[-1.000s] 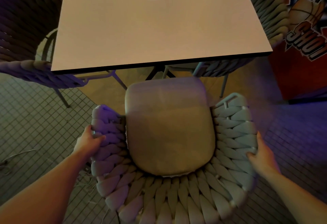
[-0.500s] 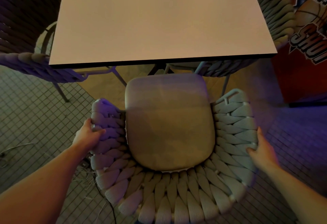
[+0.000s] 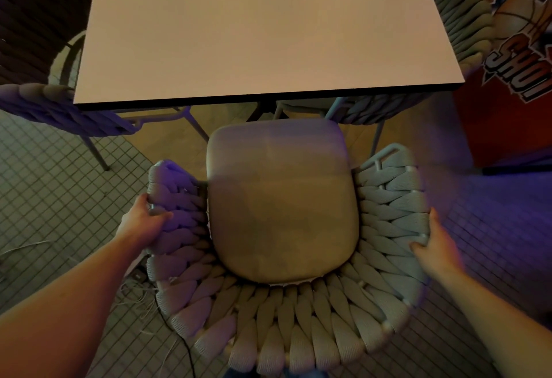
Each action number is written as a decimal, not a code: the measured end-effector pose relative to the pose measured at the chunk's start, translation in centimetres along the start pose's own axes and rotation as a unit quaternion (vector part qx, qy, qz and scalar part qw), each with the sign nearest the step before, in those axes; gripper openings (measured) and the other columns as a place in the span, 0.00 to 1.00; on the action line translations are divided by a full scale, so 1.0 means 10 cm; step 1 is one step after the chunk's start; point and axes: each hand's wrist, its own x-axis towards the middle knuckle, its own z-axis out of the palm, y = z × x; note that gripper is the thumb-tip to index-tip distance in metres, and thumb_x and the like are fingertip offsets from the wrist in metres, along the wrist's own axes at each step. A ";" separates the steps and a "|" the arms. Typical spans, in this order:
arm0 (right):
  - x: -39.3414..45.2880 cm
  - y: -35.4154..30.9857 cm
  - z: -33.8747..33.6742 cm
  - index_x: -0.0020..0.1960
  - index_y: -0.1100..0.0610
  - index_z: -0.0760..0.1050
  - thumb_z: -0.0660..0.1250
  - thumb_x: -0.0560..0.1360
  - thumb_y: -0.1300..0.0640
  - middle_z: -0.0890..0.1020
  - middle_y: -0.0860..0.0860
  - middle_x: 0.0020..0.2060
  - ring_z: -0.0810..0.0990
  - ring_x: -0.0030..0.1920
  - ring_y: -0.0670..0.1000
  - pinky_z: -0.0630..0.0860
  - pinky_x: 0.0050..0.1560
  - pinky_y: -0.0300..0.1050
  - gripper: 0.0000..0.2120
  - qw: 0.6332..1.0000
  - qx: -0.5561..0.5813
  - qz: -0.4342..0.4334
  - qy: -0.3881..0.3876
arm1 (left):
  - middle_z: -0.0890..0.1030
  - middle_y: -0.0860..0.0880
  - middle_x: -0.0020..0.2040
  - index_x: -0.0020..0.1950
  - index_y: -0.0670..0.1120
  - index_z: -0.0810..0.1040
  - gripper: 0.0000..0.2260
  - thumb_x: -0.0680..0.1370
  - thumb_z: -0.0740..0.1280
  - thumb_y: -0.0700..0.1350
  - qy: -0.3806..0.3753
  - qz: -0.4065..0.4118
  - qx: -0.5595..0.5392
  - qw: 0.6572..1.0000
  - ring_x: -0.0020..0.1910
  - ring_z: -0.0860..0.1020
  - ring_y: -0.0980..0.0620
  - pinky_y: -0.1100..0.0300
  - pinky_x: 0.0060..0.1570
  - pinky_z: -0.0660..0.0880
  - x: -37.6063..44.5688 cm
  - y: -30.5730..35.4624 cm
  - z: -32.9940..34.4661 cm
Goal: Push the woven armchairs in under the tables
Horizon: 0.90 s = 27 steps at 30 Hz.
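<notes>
A woven armchair [image 3: 298, 327] with a grey seat cushion [image 3: 280, 198] stands right below me, facing a square pale table [image 3: 263, 34]. The cushion's front edge sits just short of the table's near edge. My left hand [image 3: 143, 222] grips the chair's left woven arm from outside. My right hand [image 3: 433, 246] grips the right woven arm the same way. Both forearms reach in from the bottom corners.
Another woven armchair [image 3: 59, 105] is tucked at the table's left side and one [image 3: 460, 19] at its right. A red arcade cabinet [image 3: 513, 79] stands at the right. Thin cables [image 3: 140, 297] lie on the tiled floor [image 3: 53, 192] by the chair's left.
The chair has slid a little forward toward the table with both hands on its arms; the table edge now looks nearer to the cushion.
</notes>
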 end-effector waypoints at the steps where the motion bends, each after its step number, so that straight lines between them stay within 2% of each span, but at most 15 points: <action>1: 0.00 0.00 0.00 0.79 0.49 0.45 0.69 0.74 0.59 0.76 0.61 0.64 0.77 0.60 0.63 0.75 0.58 0.58 0.43 1.000 -0.002 0.001 0.000 | 0.78 0.39 0.62 0.73 0.50 0.65 0.32 0.72 0.72 0.49 0.001 0.001 -0.002 1.000 0.47 0.75 0.43 0.52 0.41 0.73 0.02 -0.01 0.01; 6: 0.00 0.00 0.00 0.79 0.49 0.45 0.69 0.74 0.60 0.75 0.61 0.65 0.77 0.60 0.63 0.75 0.58 0.58 0.43 1.000 -0.009 -0.002 0.000 | 0.78 0.39 0.63 0.74 0.50 0.64 0.33 0.71 0.72 0.51 -0.003 0.004 0.011 1.000 0.53 0.78 0.39 0.49 0.46 0.76 0.03 -0.01 -0.01; 9: 0.01 0.01 0.00 0.79 0.48 0.45 0.69 0.74 0.60 0.74 0.62 0.66 0.76 0.61 0.64 0.74 0.60 0.59 0.44 1.000 -0.010 -0.001 -0.004 | 0.78 0.39 0.63 0.74 0.50 0.64 0.34 0.71 0.72 0.51 0.003 0.005 0.011 1.000 0.53 0.78 0.40 0.51 0.43 0.74 0.02 -0.02 -0.01; 15: 0.01 0.00 0.01 0.79 0.49 0.44 0.68 0.74 0.60 0.75 0.62 0.64 0.77 0.60 0.64 0.75 0.58 0.60 0.43 1.000 -0.007 0.006 -0.009 | 0.77 0.38 0.64 0.75 0.49 0.63 0.34 0.71 0.72 0.51 -0.002 -0.008 0.012 1.000 0.57 0.77 0.37 0.49 0.47 0.74 0.02 0.00 0.00; 18: 0.00 -0.04 -0.01 0.79 0.49 0.43 0.68 0.75 0.59 0.75 0.63 0.63 0.77 0.59 0.64 0.75 0.59 0.58 0.43 1.000 0.004 0.016 -0.014 | 0.78 0.38 0.61 0.70 0.46 0.67 0.29 0.72 0.71 0.50 0.009 -0.016 0.024 1.000 0.56 0.77 0.36 0.49 0.48 0.72 -0.08 0.08 0.03; 20: -0.03 -0.08 -0.02 0.79 0.50 0.44 0.68 0.75 0.57 0.75 0.61 0.64 0.77 0.61 0.63 0.75 0.59 0.56 0.43 1.000 0.021 0.016 -0.014 | 0.76 0.37 0.62 0.68 0.43 0.67 0.28 0.73 0.71 0.51 0.020 -0.012 0.054 0.998 0.60 0.74 0.35 0.45 0.53 0.72 -0.24 0.19 0.06; 23: -0.09 -0.11 -0.08 0.80 0.51 0.46 0.68 0.75 0.53 0.74 0.60 0.66 0.75 0.63 0.62 0.74 0.61 0.54 0.41 0.997 0.073 0.025 -0.020 | 0.68 0.35 0.70 0.75 0.44 0.63 0.33 0.74 0.68 0.55 0.063 0.075 0.195 0.976 0.70 0.64 0.34 0.40 0.67 0.64 -0.54 0.47 0.16; 25: -0.11 -0.10 -0.10 0.79 0.51 0.48 0.66 0.77 0.49 0.71 0.60 0.69 0.72 0.67 0.62 0.71 0.64 0.55 0.38 0.996 0.087 0.019 -0.014 | 0.70 0.38 0.71 0.74 0.46 0.66 0.31 0.74 0.67 0.56 0.070 0.161 0.216 0.960 0.71 0.65 0.36 0.41 0.68 0.64 -0.80 0.82 0.33; 27: -0.14 -0.07 -0.17 0.79 0.52 0.51 0.62 0.77 0.44 0.67 0.60 0.72 0.68 0.70 0.62 0.68 0.66 0.55 0.36 0.997 0.082 0.001 0.001 | 0.72 0.41 0.70 0.74 0.48 0.67 0.30 0.75 0.66 0.58 0.018 0.243 0.217 0.945 0.70 0.68 0.38 0.43 0.67 0.67 -1.07 1.21 0.59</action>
